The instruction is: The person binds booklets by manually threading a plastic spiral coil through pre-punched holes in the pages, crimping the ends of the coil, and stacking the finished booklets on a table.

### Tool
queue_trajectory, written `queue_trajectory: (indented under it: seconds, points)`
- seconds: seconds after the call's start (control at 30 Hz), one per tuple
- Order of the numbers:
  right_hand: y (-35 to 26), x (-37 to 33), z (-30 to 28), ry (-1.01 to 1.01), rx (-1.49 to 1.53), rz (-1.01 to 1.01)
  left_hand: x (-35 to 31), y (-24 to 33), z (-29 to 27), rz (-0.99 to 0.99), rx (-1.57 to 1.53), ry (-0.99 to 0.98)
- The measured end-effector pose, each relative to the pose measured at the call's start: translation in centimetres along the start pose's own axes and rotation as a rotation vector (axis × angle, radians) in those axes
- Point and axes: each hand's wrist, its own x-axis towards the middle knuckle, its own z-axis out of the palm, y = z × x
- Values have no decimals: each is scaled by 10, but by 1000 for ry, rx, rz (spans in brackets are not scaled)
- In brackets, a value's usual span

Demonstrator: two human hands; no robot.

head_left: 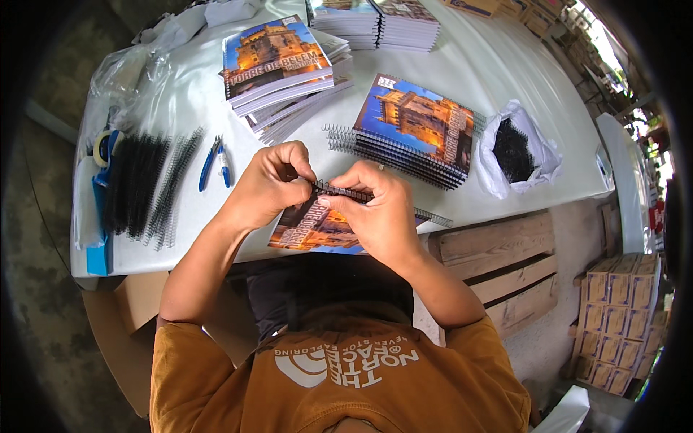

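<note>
Black coil [343, 190] runs along the far edge of a blue-and-orange notebook [314, 227] at the near side of a white counter [548, 108]. The person's left hand [271, 184] pinches at the coil's left end, thumb to forefinger; the right hand [382, 209] grips the bound edge, seemingly to steady it. Blue-handled pliers [209, 164] and spare coils [133, 184] lie to the left, probably for easy reach, opposite stacked notebooks [415, 119].

Both hands [271, 186] pinch a dark coil [346, 192] — at the edge of a notebook [312, 229] (blue-and-orange cover).
</note>
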Motion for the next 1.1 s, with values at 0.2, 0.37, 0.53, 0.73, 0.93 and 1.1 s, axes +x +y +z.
queue_trajectory:
  seconds: [0.2,0.37,0.53,0.73,0.93,1.1]
  points:
    - [-20,8,-58,415,-104,-312,18,12,40,254,509,171]
    - [43,21,-115,888,-71,-352,118,3,66,485,443,621]
    - [137,17,-106,901,-59,-77,166,-84,38,655,1281,869]
    - [136,21,-92,1056,-519,-225,144,-95,37,526,903,858]
    - [137,13,-95,1065,-601,-246,135,-77,41,663,1128,780]
    - [116,2,-90,1017,-799,-398,104,-8,-3,833,1729,1053]
